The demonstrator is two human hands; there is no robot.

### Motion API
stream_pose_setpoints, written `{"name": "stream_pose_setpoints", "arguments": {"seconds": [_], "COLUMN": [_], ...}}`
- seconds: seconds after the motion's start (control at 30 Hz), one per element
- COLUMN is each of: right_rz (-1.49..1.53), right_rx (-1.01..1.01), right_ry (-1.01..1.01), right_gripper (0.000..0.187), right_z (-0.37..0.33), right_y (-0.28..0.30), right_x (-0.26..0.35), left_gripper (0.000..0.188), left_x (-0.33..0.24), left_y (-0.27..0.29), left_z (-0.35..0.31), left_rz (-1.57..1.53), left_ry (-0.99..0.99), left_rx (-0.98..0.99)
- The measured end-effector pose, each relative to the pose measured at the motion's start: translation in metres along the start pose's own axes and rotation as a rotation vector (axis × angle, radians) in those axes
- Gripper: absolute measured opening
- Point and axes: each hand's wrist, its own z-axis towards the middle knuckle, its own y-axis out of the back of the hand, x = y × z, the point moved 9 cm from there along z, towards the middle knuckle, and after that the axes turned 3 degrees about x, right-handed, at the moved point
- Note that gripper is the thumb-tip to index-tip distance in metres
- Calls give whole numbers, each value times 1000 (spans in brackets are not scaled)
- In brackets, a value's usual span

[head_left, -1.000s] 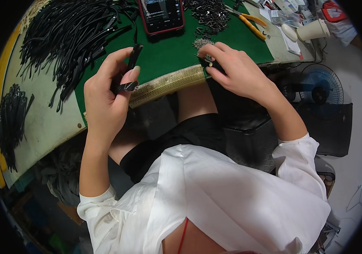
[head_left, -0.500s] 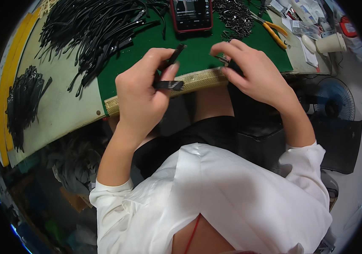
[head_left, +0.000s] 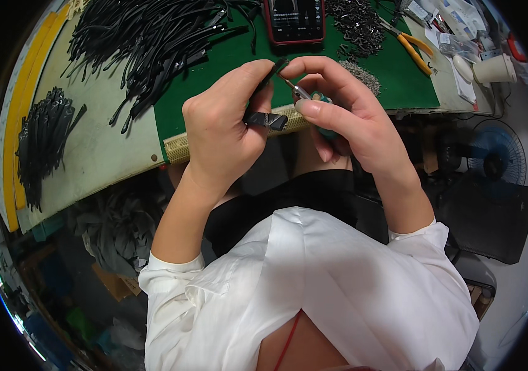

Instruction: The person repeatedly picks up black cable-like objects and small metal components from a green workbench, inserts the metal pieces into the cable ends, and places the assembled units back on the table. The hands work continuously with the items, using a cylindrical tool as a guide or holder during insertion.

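My left hand (head_left: 222, 127) is closed round black eyeglass temples (head_left: 268, 120); one flat end sticks out below the thumb and another dark end shows at the fingertips. My right hand (head_left: 363, 120) grips a small screwdriver (head_left: 301, 92) with a green handle. Its thin tip points up and left, toward the piece at my left fingertips. Whether the tip touches that piece is too small to tell. My right index finger reaches over to the same piece. Behind my left hand lies a big heap of black temples (head_left: 152, 46) on the green mat (head_left: 230, 49).
A smaller bundle of temples (head_left: 44, 142) lies at the left by yellow rulers (head_left: 15, 117). At the back are a phone (head_left: 295, 21), dark small metal parts (head_left: 359, 28), tiny silver pieces (head_left: 363, 77) and orange-handled pliers (head_left: 415, 52). A white cup (head_left: 495, 68) lies at right.
My right hand has moved left to meet my left hand, and the screwdriver now shows clearly at the temple end. The silver pieces behind it have come into view.
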Motion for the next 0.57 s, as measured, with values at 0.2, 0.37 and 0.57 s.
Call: {"name": "stream_pose_setpoints", "arguments": {"seconds": [0.2,0.37,0.57], "right_rz": [95,119,-765], "right_rx": [-1,5,-268], "right_ry": [-106,-119,378], "right_gripper": [35,33,42], "right_z": [-1,1,0], "right_y": [-2,0,1], "right_x": [-5,-10,2], "left_gripper": [35,41,38], "left_x": [-5,-12,-2], "left_y": [1,-1,-8], "left_z": [1,1,0], "left_rz": [60,142,189], "left_ry": [-59,-103,-68], "left_rx": [9,76,221]}}
